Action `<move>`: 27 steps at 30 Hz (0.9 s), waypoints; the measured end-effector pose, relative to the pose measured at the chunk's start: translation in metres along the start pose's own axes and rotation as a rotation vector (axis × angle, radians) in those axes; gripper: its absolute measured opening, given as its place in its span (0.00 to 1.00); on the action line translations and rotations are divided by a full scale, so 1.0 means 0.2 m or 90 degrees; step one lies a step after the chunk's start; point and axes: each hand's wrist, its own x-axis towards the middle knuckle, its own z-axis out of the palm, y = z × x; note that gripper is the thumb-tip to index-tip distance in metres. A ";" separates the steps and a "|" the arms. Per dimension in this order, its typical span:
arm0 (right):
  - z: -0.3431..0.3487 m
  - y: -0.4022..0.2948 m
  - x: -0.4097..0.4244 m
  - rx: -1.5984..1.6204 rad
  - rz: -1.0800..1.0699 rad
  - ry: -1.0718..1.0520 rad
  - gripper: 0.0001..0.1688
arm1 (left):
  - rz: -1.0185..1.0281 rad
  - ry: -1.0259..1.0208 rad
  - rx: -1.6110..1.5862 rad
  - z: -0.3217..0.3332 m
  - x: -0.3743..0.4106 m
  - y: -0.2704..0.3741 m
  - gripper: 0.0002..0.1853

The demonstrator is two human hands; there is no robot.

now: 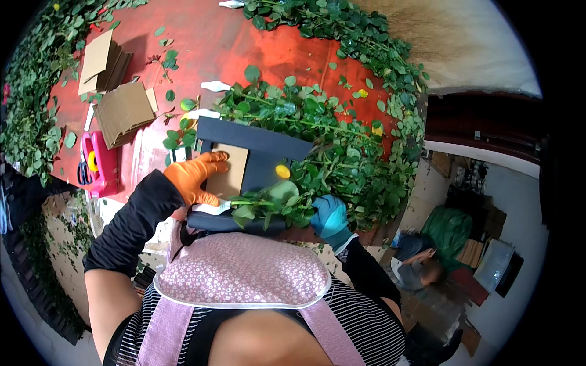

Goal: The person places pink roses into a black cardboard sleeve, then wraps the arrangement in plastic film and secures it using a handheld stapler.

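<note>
My left hand (197, 176), in an orange glove, lies with fingers spread over the left side of a brown cardboard piece (233, 169). That cardboard rests in a dark grey box-like holder (265, 142). Below it lies a leafy stem, probably a rose (274, 201), whose white sleeved bud end (213, 208) is by my left thumb. My right hand (330, 219), in a blue glove, is curled around the leafy end of this stem; the leaves partly hide its fingers. A yellow leaf (283, 171) is on the holder's right side.
More leafy stems with white sleeves (215, 86) cover the red table (206, 41) to the right and along its far edges. At left stand cardboard stacks (126, 112), a pink tape dispenser (101, 160) and scissors (83, 171). Another person (419, 263) is at lower right.
</note>
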 end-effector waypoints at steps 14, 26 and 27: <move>-0.53 -0.11 0.21 0.179 -0.031 -0.286 0.15 | -0.031 0.111 0.255 0.10 -0.02 0.17 0.22; -0.51 0.62 2.65 -0.353 0.052 0.130 0.56 | -0.110 0.064 0.185 0.13 -0.04 0.15 0.29; -0.47 0.64 2.70 -0.378 0.071 0.102 0.59 | -0.140 0.039 0.171 0.14 -0.03 0.13 0.31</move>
